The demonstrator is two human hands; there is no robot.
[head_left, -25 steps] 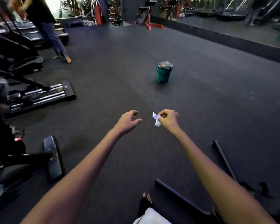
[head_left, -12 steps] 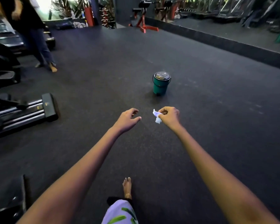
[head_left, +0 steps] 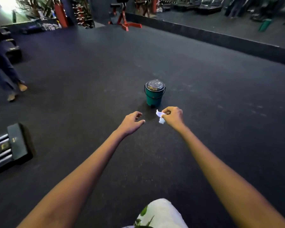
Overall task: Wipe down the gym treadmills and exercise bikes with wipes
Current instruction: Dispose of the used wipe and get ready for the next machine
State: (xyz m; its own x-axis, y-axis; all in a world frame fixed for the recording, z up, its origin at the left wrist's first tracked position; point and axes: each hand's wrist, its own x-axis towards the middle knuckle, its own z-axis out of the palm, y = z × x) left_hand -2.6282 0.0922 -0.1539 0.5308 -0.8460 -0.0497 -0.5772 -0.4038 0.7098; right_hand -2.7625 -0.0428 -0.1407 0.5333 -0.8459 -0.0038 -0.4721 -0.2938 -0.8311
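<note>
Out in the middle of the dark rubber gym floor sits a small green bin with a see-through domed lid and a thin black handle, standing upright, nothing touching it. Just near of it, both bare arms stretch forward from the head camera.

Right hand has its fingers curled and is pinching a crumpled white wipe, so the wipe is up in the air, a bit near and slightly right of the bin, with its ends sticking out to the left of the fingers. Left hand is just left of it, not touching the wipe, holding nothing, fingers loosely bent and thumb pointing toward the right hand. There's a small gap between the two hands.

Far left edge: the end of a machine base with silver rails, lying on the floor, well apart from the hands. Further back on the left you can see another person's legs in jeans. Way at the far end there's a red bench frame, and a mirror wall runs along the right side. At the near bottom edge, a bit of white cloth with green leaf print pokes in between the arms.
</note>
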